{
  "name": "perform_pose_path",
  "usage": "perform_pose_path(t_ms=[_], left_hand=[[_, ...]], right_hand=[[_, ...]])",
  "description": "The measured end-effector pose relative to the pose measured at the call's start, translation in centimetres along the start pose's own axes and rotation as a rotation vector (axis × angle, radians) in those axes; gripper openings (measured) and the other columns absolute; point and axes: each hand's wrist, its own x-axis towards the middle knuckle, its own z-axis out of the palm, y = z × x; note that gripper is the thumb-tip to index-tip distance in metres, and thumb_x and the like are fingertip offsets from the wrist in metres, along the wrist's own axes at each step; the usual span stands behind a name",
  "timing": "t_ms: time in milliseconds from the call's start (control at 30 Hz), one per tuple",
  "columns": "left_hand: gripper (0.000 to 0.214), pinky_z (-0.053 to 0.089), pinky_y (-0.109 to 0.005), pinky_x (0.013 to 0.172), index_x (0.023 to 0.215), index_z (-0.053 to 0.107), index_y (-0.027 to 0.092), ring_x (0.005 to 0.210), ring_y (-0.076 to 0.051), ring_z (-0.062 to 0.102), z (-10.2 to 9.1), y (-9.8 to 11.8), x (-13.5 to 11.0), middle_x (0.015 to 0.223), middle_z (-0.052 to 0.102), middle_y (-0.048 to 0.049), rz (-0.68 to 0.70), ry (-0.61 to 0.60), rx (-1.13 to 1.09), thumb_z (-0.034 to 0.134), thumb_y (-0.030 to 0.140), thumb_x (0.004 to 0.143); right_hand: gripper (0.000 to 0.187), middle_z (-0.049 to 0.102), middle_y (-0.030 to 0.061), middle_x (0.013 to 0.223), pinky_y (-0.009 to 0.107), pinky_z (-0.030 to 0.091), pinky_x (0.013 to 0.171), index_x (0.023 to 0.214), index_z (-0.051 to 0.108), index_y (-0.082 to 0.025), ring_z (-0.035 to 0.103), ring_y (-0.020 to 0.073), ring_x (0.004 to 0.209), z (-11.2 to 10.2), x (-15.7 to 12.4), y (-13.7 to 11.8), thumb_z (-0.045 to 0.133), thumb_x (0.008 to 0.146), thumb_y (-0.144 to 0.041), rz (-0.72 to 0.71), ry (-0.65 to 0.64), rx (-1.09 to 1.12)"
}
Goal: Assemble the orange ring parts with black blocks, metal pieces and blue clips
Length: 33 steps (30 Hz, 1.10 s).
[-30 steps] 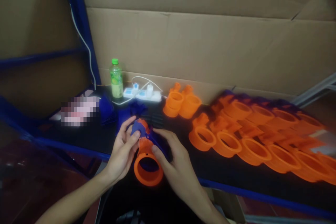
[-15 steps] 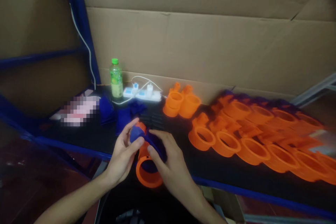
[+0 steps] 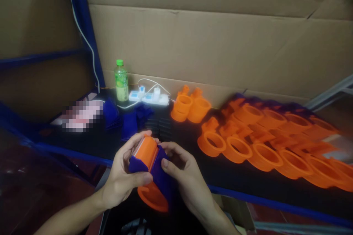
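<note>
Orange holder: one (image 3: 148, 150), held up between my two hands in front of the near edge of the table (image 3: 82, 145); rounded block uppermost, ring below and partly hidden.
Blue panel: one (image 3: 163, 174), against the right side of the block, slanting down past the ring.
Blue end piece: one (image 3: 137, 165), at the block's near left corner; whether it joins the panel, I cannot tell.
Left hand: mine (image 3: 117, 178), half-curled, closed around the block's left side, thumb across the near end.
Right hand: mine (image 3: 190, 181), thumb flat on the panel, fingers bent behind its upper edge, a narrow pinch.
Step in hand: by my judgement, fitting blue to orange; whether the panel is seated, I cannot tell.
Next move calls for: I judge, a steady left grip and even right-thumb pressure along the seam, edges kept in line.
Spare blue pieces: several (image 3: 129, 125), flat on the table beyond my left hand.
Dark ribbed pieces: a small group (image 3: 165, 129), just beside the blue ones.
Orange ring pieces: rows (image 3: 266, 167) at my right, blurred; count uncertain.
Bottle: one, green-capped (image 3: 121, 85), upright beside a white power strip (image 3: 150, 97).
</note>
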Motion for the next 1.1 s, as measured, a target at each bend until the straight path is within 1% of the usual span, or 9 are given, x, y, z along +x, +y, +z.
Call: perform_pose_path(t_ms=[167, 300, 367, 500, 700, 800, 933, 1033, 1100], left_hand=[[0.083, 0.052, -0.036, 0.099, 0.143, 0.052, 0.024, 0.123, -0.035, 0.059, -0.4, 0.1, 0.1, 0.138, 0.058, -0.0137, 0.025, -0.026, 0.051, 0.086, 0.020, 0.067], [0.086, 0.048, -0.043, 0.104, 0.142, 0.052, 0.023, 0.127, -0.039, 0.054, -0.7, -0.1, 0.1, 0.138, 0.056, -0.0145, 0.065, -0.031, 0.108, 0.088, 0.024, 0.064], [0.086, 0.047, -0.045, 0.105, 0.142, 0.052, 0.022, 0.128, -0.040, 0.053, -1.0, -0.1, 0.2, 0.139, 0.056, -0.0148, 0.069, -0.037, 0.118, 0.088, 0.025, 0.063], [0.087, 0.047, -0.044, 0.104, 0.142, 0.053, 0.022, 0.127, -0.040, 0.054, -1.1, 0.1, 0.5, 0.138, 0.056, -0.0145, 0.043, -0.050, 0.123, 0.088, 0.026, 0.063], [0.080, 0.048, -0.041, 0.101, 0.138, 0.055, 0.024, 0.125, -0.037, 0.055, 0.1, 1.1, 0.8, 0.136, 0.058, -0.0127, -0.048, -0.040, 0.097, 0.087, 0.023, 0.065], [0.079, 0.048, -0.041, 0.102, 0.138, 0.054, 0.025, 0.125, -0.036, 0.055, 0.4, 1.1, 1.0, 0.136, 0.058, -0.0127, -0.055, -0.059, 0.111, 0.087, 0.023, 0.066], [0.082, 0.048, -0.044, 0.101, 0.140, 0.053, 0.024, 0.126, -0.038, 0.054, -0.3, 0.4, 1.3, 0.138, 0.057, -0.0143, -0.009, -0.090, 0.172, 0.087, 0.024, 0.065], [0.083, 0.049, -0.046, 0.100, 0.140, 0.053, 0.023, 0.124, -0.040, 0.056, -0.5, 0.1, 1.4, 0.138, 0.058, -0.0158, 0.019, -0.087, 0.183, 0.088, 0.027, 0.065], [0.081, 0.049, -0.047, 0.102, 0.138, 0.055, 0.023, 0.124, -0.040, 0.057, -0.2, 0.3, 1.3, 0.137, 0.059, -0.0159, 0.013, -0.078, 0.197, 0.088, 0.026, 0.065]], right_hand=[[0.032, 0.064, 0.0034, 0.109, 0.028, 0.044, 0.093, 0.110, 0.070, -0.024, 0.057, 0.0178, 0.104, 0.0, -0.2, 0.3, 0.080, 0.080, -0.028, 0.055, -0.024, 0.106], [0.029, 0.064, 0.0025, 0.108, 0.025, 0.042, 0.090, 0.105, 0.071, -0.024, 0.055, 0.0154, 0.102, 0.1, -0.1, 0.3, 0.081, 0.079, -0.026, 0.055, -0.039, 0.122], [0.027, 0.063, 0.0019, 0.105, 0.025, 0.042, 0.089, 0.103, 0.071, -0.024, 0.055, 0.0147, 0.099, 0.1, 0.1, 0.4, 0.082, 0.078, -0.026, 0.061, -0.043, 0.143], [0.026, 0.063, 0.0004, 0.098, 0.025, 0.041, 0.085, 0.098, 0.070, -0.023, 0.055, 0.0137, 0.092, 0.0, 0.7, 0.5, 0.083, 0.075, -0.025, 0.083, -0.043, 0.188], [0.027, 0.063, -0.0003, 0.094, 0.028, 0.042, 0.086, 0.094, 0.069, -0.022, 0.059, 0.0167, 0.095, -0.8, 1.5, 0.6, 0.085, 0.072, -0.024, 0.164, -0.061, 0.243], [0.025, 0.066, -0.0002, 0.098, 0.026, 0.042, 0.082, 0.088, 0.067, -0.021, 0.060, 0.0151, 0.093, -1.1, 1.8, 0.5, 0.085, 0.071, -0.023, 0.185, -0.068, 0.271], [0.023, 0.068, -0.0004, 0.100, 0.023, 0.042, 0.078, 0.083, 0.064, -0.020, 0.059, 0.0125, 0.087, -1.2, 1.8, -0.1, 0.085, 0.072, -0.022, 0.178, -0.089, 0.287], [0.023, 0.068, 0.0003, 0.106, 0.025, 0.044, 0.080, 0.082, 0.064, -0.020, 0.060, 0.0140, 0.090, -1.1, 1.7, -0.3, 0.084, 0.072, -0.025, 0.175, -0.092, 0.271], [0.023, 0.067, 0.0006, 0.108, 0.026, 0.044, 0.082, 0.083, 0.065, -0.020, 0.060, 0.0153, 0.094, -1.0, 1.6, -0.2, 0.084, 0.073, -0.028, 0.164, -0.098, 0.237]])
